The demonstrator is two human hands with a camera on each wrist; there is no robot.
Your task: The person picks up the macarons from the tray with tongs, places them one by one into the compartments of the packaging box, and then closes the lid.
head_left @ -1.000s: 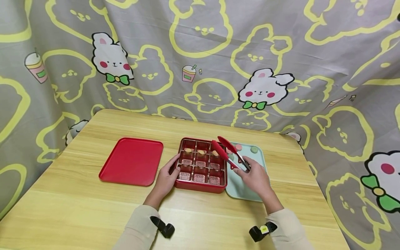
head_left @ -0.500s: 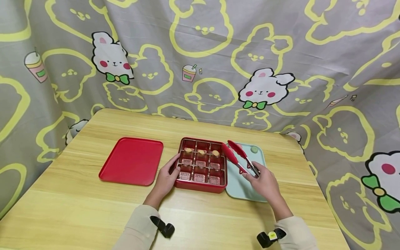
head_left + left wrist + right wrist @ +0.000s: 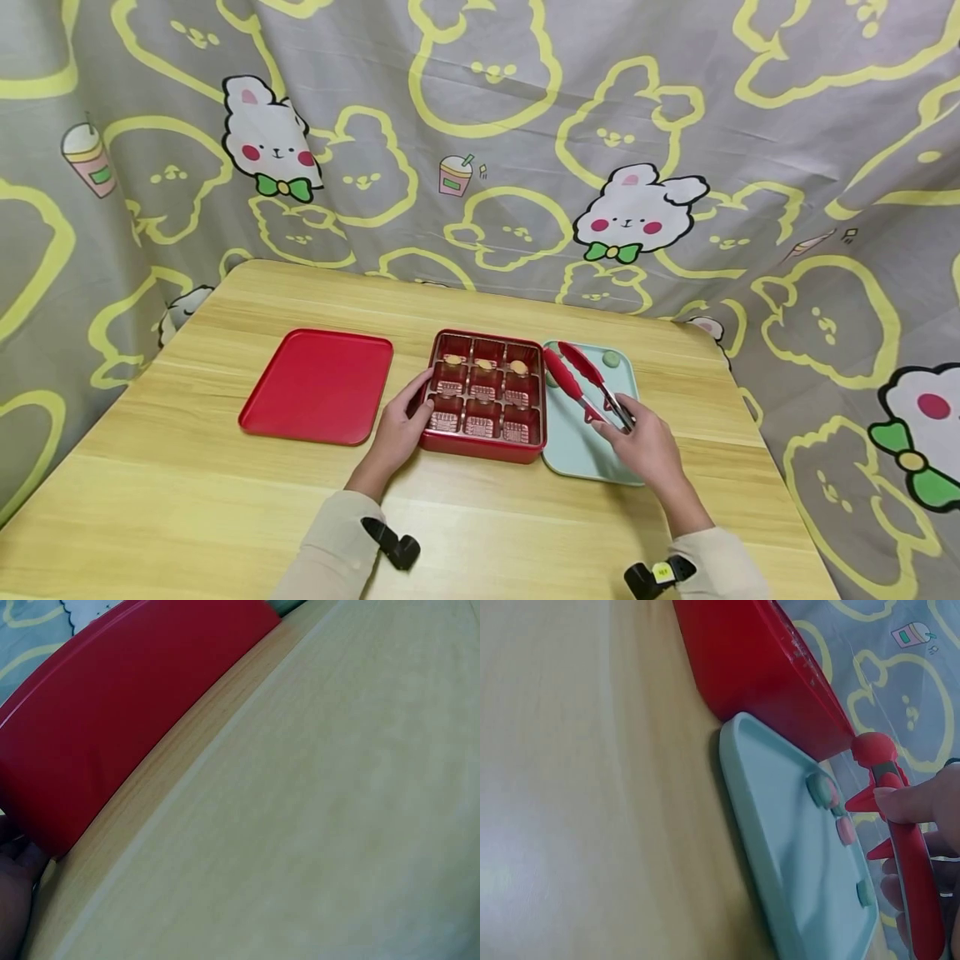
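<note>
My left hand (image 3: 401, 429) rests against the left side of a red square box (image 3: 480, 452), thumb and fingers at its rim. A clear divider gives the box several compartments; tan round cookies (image 3: 518, 367) sit in the back row. In my right hand (image 3: 651, 446) I hold red-tipped metal tongs (image 3: 564, 375), their tips apart over a pale green tray (image 3: 592, 460). Nothing shows between the tips. On that tray lie round macaron-like pieces, one green piece (image 3: 611, 358) at the back right; the right wrist view shows pink pieces (image 3: 845, 830) too.
A red lid (image 3: 318, 387) lies flat to the left of the box on the wooden table (image 3: 480, 517). The tray sits close against the box's right side. A patterned curtain (image 3: 360, 150) hangs behind the table.
My right hand and the tongs have moved right, away from the box and over the tray. A tan cookie now shows plainly in the back right compartment. My left hand has stayed put.
</note>
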